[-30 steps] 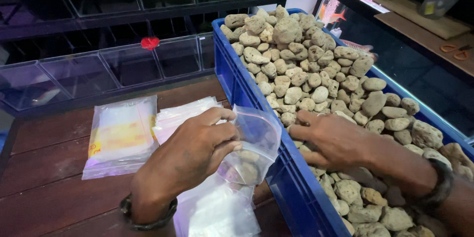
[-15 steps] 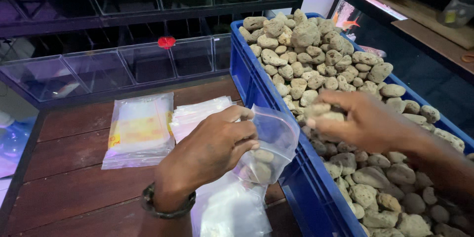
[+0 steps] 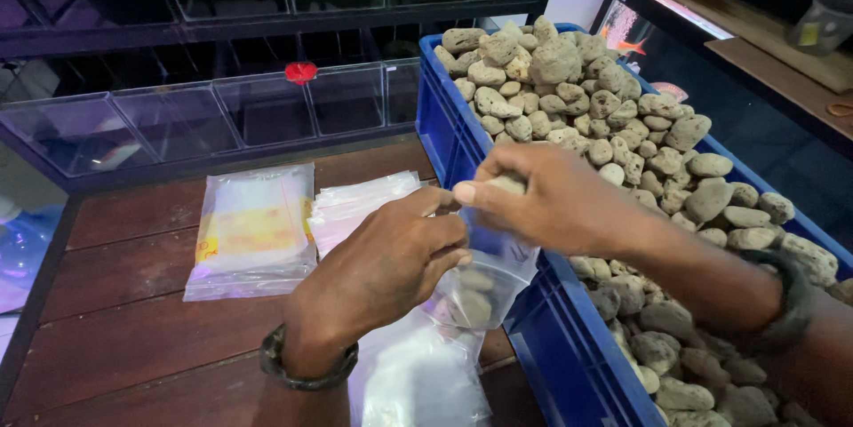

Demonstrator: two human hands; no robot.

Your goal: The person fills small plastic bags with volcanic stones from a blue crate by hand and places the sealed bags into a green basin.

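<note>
Left hand [image 3: 391, 258] pinches clear bag [image 3: 484, 280] mouth open; right hand [image 3: 551, 200] grips stone [image 3: 508, 183] above it. Best: release low, centred.

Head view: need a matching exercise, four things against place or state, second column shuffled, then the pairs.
Things:
1. blue crate
2. clear plastic bag
3. left hand
4. right hand

Place or state:
A. pinches a stone above the bag's mouth
B. heaped with pale porous stones
C. grips the bag's rim, holding it open
D. holds a few stones, hangs at the crate's edge

Pairs: 1-B, 2-D, 3-C, 4-A
</note>
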